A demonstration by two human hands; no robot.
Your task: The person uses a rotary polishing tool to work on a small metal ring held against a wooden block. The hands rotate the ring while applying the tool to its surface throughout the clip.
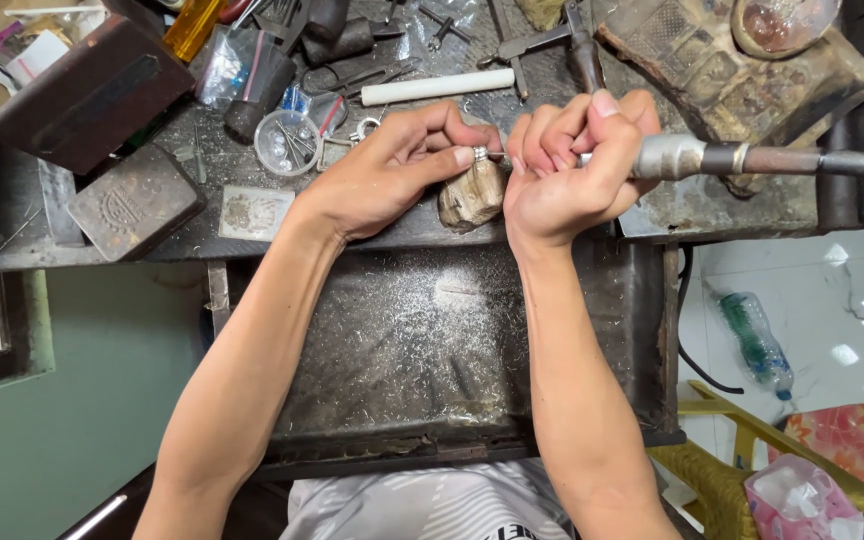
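Soft, even daylight fills the room, bright enough that nothing sinks into darkness. The metal filings in the tray [422,330] sparkle, and the pale floor tiles [842,300] on the right throw back white glare spots. Shadows stay faint under the forearms. Focus is crisp at centre; the edges bow outward slightly, wide-angle style.

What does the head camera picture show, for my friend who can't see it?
Two bare hands work on a small silver ring over a wooden bench peg: the left hand pinches the ring, and the right hand grips a metal rotary handpiece. Below is a tray dusted with metal filings.
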